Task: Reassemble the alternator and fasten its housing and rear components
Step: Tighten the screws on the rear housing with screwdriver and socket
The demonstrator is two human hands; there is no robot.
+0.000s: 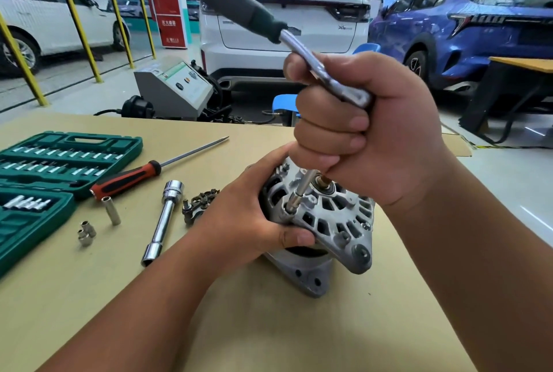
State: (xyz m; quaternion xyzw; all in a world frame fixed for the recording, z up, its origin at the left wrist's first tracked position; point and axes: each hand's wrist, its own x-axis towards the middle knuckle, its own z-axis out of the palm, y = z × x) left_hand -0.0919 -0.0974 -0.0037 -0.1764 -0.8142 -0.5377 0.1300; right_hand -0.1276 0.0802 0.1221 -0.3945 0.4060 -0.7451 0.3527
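The right grip (359,132) is a closed fist, fingers curled round the head end of a ratchet wrench (302,51). The wrench's dark handle slants up and to the left, away from the person. Below the fist a slim extension bar (299,192) runs down and left onto a fastener on the alternator (335,222). The left grip (248,216) clasps the alternator's left edge, with the thumb curled over the rim of the slotted housing and the other fingers hidden behind it.

The alternator sits near the middle of the desk (209,312), just right of centre. Its mounting ear rests on the surface and its vented face is turned up and tilted toward the person. Its shaft stands roughly upright, brass end on top.

The desk top is plain tan. To the left lie a dark finned part (197,204), a long tube socket (163,222), three small sockets (86,232) and a red-and-black screwdriver (128,180) whose tip points up and right. At the left edge an open green tool case (68,159) holds rows of small silver bits in moulded slots.

Beyond the desk is a garage floor with a grey machine (173,87), yellow posts (74,12), a white car (284,12) and a blue car (463,27).
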